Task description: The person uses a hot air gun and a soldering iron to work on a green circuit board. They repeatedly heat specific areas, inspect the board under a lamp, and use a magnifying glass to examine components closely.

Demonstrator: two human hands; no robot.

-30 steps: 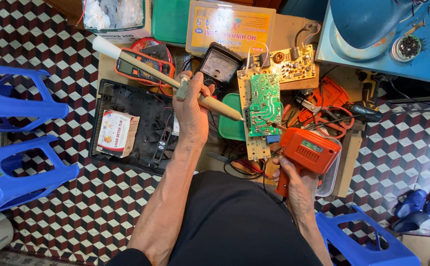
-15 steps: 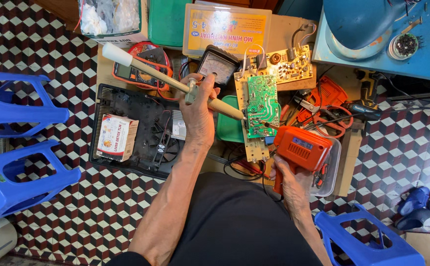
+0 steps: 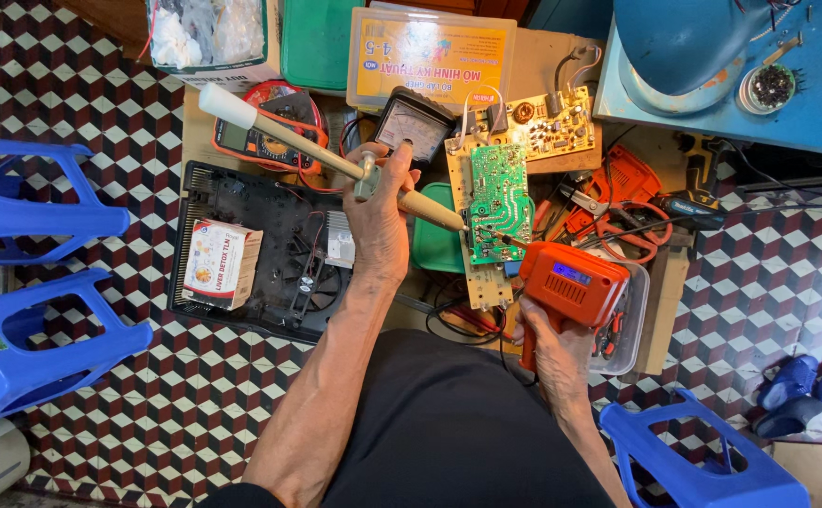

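Both hands have edged closer to the green circuit board (image 3: 498, 202): the left hand (image 3: 380, 212), fingers wrapped round a cream plastic desoldering pump (image 3: 335, 162), sets its tip at the board's left edge. Right hand (image 3: 550, 343) grips the orange soldering gun (image 3: 566, 287) at the board's lower edge, with little room between tools.

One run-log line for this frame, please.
left hand: holds cream desoldering pump, tip at green circuit board | right hand: grips orange soldering gun, nose at board
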